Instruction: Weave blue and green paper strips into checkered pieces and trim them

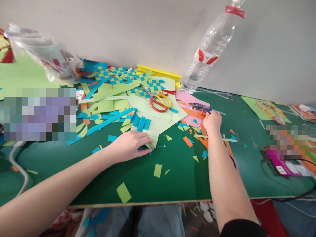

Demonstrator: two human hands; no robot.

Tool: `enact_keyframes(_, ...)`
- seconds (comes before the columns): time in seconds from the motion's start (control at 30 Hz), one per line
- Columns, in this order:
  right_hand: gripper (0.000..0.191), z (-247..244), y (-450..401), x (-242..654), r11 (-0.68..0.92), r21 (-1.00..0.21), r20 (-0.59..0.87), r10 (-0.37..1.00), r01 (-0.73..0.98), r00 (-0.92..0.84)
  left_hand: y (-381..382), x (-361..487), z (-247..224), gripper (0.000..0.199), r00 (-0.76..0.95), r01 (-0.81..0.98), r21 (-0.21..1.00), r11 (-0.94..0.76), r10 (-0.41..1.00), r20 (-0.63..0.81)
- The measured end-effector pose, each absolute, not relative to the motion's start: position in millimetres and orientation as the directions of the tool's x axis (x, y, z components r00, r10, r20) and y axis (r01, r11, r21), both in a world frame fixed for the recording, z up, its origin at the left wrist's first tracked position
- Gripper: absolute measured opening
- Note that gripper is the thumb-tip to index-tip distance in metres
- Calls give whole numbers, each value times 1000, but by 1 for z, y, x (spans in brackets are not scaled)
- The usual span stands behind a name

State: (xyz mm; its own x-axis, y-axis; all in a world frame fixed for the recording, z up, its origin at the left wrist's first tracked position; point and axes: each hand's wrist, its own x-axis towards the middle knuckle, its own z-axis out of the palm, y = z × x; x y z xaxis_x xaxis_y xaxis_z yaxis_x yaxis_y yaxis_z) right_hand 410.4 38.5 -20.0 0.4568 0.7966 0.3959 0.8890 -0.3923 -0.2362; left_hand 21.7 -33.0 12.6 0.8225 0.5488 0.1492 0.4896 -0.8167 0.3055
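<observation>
My left hand (pixel 133 145) rests on a pale green sheet with slits (pixel 153 137) near the middle of the green table, fingers spread apart over its lower edge. Blue strips (pixel 142 124) lie across that sheet, just above the hand. Farther right, my right hand (pixel 212 121) reaches to the pink paper (pixel 189 98), its fingers bent at a dark purple glittery item (pixel 199 107) and an orange strip (pixel 194 113); what the fingertips hold, if anything, is hidden. Scissors with red and yellow handles (pixel 160 102) lie on pale green paper between the hands.
Woven blue and green pieces (pixel 128 77) and loose strips pile up at the back left. A plastic bottle (pixel 207 52) stands by the wall, and a cup in a clear bag (pixel 46 56) at back left. Paper scraps (pixel 123 193) dot the table (pixel 177 177). A magenta item (pixel 277 163) and cables lie right.
</observation>
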Motion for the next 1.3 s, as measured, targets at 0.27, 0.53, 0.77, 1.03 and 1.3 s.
enact_keyframes(0.27,30,-8,30,397,-417,-288,421,754,862,505,-31,22,12,29,815,494,307,-814,556,163)
enact_keyframes(0.53,30,-6,30,396,-416,-312,468,715,854,519,-31,22,12,29,808,512,313,-800,572,140)
enact_keyframes(0.77,28,-6,30,399,-370,-340,567,653,865,502,-30,22,9,29,809,497,324,-805,565,162)
enact_keyframes(1.03,30,1,27,397,-367,-411,562,619,834,549,-30,21,10,30,799,511,311,-801,576,171)
enact_keyframes(1.3,29,40,20,383,-423,-438,434,674,793,598,-33,22,16,40,754,569,338,-750,639,149)
